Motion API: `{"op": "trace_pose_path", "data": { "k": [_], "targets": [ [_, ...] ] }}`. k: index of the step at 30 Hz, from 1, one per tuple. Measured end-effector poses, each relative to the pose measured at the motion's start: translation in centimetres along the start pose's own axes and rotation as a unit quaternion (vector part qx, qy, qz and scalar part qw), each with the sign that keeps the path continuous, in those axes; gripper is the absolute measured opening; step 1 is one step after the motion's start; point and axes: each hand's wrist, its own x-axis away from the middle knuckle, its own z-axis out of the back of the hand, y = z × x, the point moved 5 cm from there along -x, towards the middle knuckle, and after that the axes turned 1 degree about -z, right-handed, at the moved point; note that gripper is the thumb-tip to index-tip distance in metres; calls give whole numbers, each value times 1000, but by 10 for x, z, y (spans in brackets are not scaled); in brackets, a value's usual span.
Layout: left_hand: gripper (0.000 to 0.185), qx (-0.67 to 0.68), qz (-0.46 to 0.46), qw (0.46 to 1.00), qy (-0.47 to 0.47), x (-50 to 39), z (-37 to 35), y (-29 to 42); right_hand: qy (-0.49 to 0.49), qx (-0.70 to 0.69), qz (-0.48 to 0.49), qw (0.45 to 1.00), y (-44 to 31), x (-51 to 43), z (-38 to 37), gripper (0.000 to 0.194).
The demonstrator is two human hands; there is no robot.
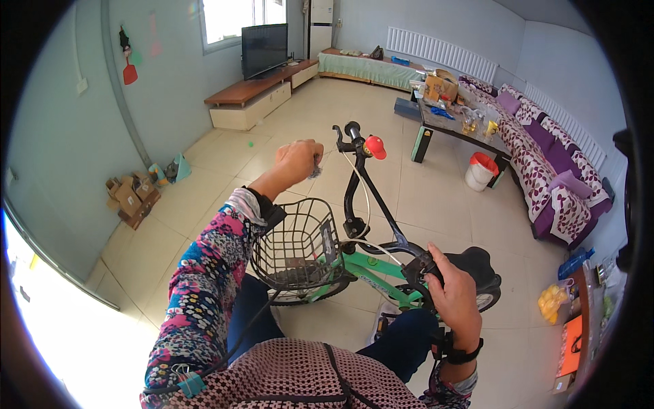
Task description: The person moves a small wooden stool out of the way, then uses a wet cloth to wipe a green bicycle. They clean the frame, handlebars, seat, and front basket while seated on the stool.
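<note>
A green bicycle with a black handlebar stands before me, its front wheel to the left. My left hand is raised beyond the wire basket, closed on a small grey steel-wool-like scrubber, apart from the handlebar. My right hand grips the near handlebar end beside its brake lever; the palm hides the grip itself. On the far side of the handlebar, a small red cap-shaped ornament sits near the far grip. The black saddle lies right of my right hand.
A low table holding clutter, a white bucket with a red liner and a patterned sofa are at right. Cardboard boxes rest by the left wall, near a small green ball. A television stands at the back.
</note>
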Motion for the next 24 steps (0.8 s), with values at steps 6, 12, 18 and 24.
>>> {"op": "trace_pose_path", "data": {
  "k": [6,12,18,24],
  "targets": [
    [23,384,98,918,-31,-37,-14,12,13,-3,16,1000,-5,2,2,54],
    [26,612,176,768,71,-31,-40,3,19,-5,18,1000,-6,3,3,54],
    [19,653,166,733,94,-19,-49,-8,13,9,15,1000,-4,2,2,54],
    [22,493,188,850,-16,-2,-27,-13,24,11,21,999,-4,1,0,54]
  ]
}}
